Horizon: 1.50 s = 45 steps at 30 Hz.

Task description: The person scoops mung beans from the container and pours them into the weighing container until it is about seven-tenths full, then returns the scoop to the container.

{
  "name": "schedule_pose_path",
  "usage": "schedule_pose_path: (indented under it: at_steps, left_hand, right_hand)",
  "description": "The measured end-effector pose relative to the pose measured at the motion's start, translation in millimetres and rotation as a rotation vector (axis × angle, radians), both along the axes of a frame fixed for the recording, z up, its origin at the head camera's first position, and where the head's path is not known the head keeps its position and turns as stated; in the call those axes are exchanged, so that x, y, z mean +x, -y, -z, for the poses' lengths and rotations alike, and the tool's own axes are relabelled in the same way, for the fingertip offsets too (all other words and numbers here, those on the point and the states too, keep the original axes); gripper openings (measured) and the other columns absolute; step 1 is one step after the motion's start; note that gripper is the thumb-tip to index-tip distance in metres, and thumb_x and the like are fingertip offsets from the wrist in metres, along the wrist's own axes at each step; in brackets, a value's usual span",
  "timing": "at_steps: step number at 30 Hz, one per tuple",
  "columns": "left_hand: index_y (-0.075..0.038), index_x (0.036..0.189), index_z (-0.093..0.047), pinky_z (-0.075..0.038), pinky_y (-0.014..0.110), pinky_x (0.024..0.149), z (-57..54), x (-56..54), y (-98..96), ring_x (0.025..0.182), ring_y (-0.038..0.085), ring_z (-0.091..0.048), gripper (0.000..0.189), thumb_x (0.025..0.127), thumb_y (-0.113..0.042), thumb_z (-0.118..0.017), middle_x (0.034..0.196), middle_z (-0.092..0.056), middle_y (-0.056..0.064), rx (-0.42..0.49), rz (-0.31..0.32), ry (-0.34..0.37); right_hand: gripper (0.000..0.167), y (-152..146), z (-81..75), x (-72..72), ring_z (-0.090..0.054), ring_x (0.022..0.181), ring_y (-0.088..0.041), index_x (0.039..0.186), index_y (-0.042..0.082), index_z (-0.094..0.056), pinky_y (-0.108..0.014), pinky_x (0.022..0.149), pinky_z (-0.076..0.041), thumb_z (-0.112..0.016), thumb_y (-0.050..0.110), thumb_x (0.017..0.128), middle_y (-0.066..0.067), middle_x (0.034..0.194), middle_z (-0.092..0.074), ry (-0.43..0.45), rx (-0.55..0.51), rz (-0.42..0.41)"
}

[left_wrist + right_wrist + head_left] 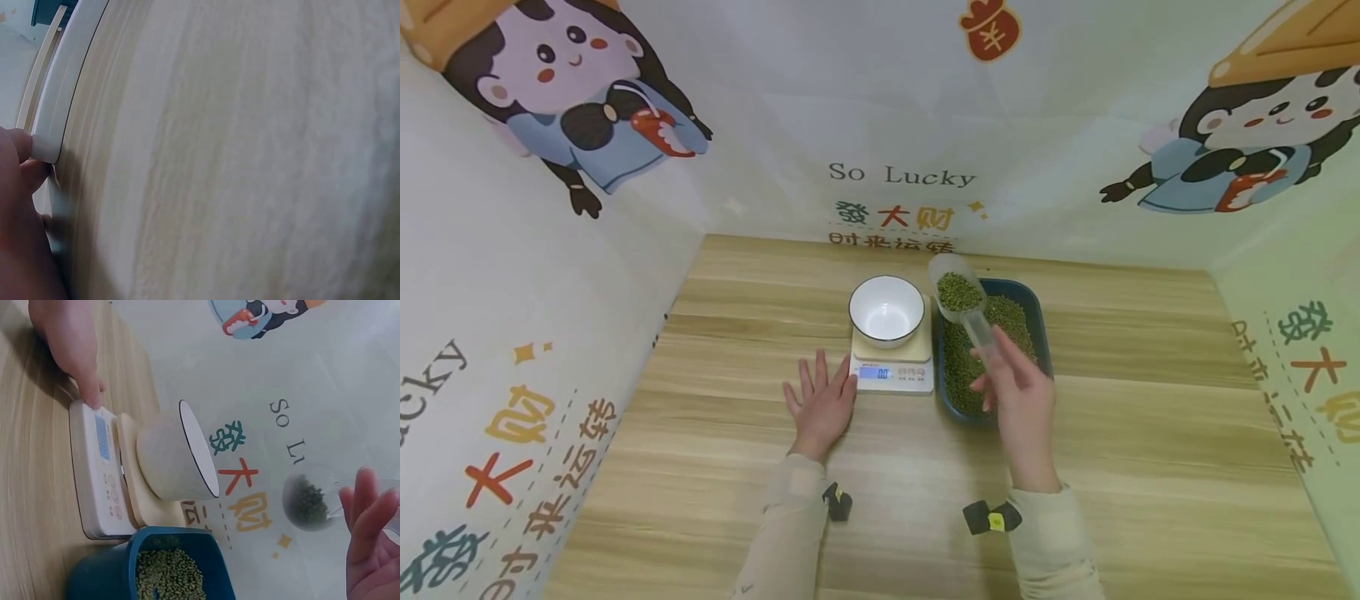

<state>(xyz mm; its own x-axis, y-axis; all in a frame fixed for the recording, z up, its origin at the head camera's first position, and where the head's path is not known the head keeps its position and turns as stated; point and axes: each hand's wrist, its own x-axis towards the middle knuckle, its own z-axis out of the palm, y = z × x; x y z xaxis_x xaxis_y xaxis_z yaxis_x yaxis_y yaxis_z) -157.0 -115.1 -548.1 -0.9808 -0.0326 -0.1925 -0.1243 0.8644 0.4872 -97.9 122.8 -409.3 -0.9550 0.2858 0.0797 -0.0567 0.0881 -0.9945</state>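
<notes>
In the head view, the right hand (1024,404), right of the middle of the frame, pinches the handle of a translucent plastic scoop (976,325) loaded with green mung beans (958,292). The scoop's long axis slants from the fingers toward the upper left, so its mouth points at the top of the frame more than at the white, dark-rimmed bowl (887,310). That bowl lies just left of the scoop's head and slightly lower in the frame, the two apart; the right wrist view shows the scoop held clear of the worktop (700,467), higher than the bowl's rim. As a judgement, the sideways gap between scoop and bowl matters most: reaching over the rim would call for a shift leftward in the head view and a turn of the mouth that way. The bowl stands upright on the kitchen scale (891,385), whose display appears to read 0.0. Directly right of the scale sits the blue tub (1040,325) of beans, with the scoop's head over its upper left corner. The left hand (823,412), its fingers spread, touches the scale's near left corner; it is closer to the bowl than the right hand is, but carries nothing.
</notes>
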Motion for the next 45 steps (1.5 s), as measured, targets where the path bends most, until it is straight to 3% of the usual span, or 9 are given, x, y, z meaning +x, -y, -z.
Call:
schedule_pose_path:
  at_steps: [8,16,27,36,45]
  left_hand:
    - [-0.036,0.14,-0.024,0.018,0.055,0.097,-1.8,0.7,0.0,0.132,0.027,0.019,0.048,0.094,-0.049,-0.018,0.149,0.008,0.001,-0.005,-0.003,-0.003]
    - [-0.035,0.14,-0.025,0.017,0.056,0.097,-1.1,0.8,-0.7,0.132,0.027,0.019,0.048,0.094,-0.05,-0.018,0.149,0.007,0.001,-0.005,-0.007,-0.003]
    - [-0.036,0.14,-0.024,0.017,0.056,0.097,-0.7,0.7,-1.1,0.132,0.028,0.018,0.048,0.094,-0.05,-0.018,0.149,0.007,0.001,-0.012,-0.008,-0.009]
    - [-0.034,0.14,-0.025,0.017,0.056,0.097,-0.8,1.4,-1.0,0.132,0.028,0.017,0.048,0.094,-0.049,-0.019,0.149,0.006,0.002,-0.007,-0.009,-0.018]
    - [-0.034,0.139,-0.027,0.016,0.056,0.097,0.6,0.7,-1.0,0.133,0.029,0.016,0.048,0.094,-0.049,-0.02,0.15,0.004,0.002,-0.004,-0.01,-0.029]
  right_hand:
    - [0.036,5,-2.6,1.5,-0.056,0.054,-0.021,0.126,0.022,-0.052,-0.028,0.046,-0.046,-0.049,0.03,0.091,-0.002,0.095,-0.067,0.088,0.178,-0.075]
    - [0.035,11,-2.1,-0.5,-0.06,0.06,-0.025,0.125,0.019,-0.053,-0.035,0.051,-0.05,-0.047,0.027,0.092,-0.002,0.092,-0.067,0.136,0.206,-0.12]
    - [0.035,15,-11.4,-0.3,-0.062,0.072,-0.029,0.125,0.01,-0.052,-0.028,0.051,-0.05,-0.045,0.017,0.091,-0.013,0.095,-0.066,0.204,0.179,-0.164]
    - [0.035,14,-4.0,-1.2,-0.063,0.069,-0.026,0.125,0.018,-0.053,-0.031,0.052,-0.051,-0.046,0.024,0.091,-0.01,0.094,-0.066,0.219,0.195,-0.176]
    - [0.036,14,-5.8,-0.7,-0.062,0.07,-0.028,0.126,0.015,-0.052,-0.03,0.052,-0.051,-0.046,0.023,0.091,-0.01,0.093,-0.066,0.217,0.206,-0.175]
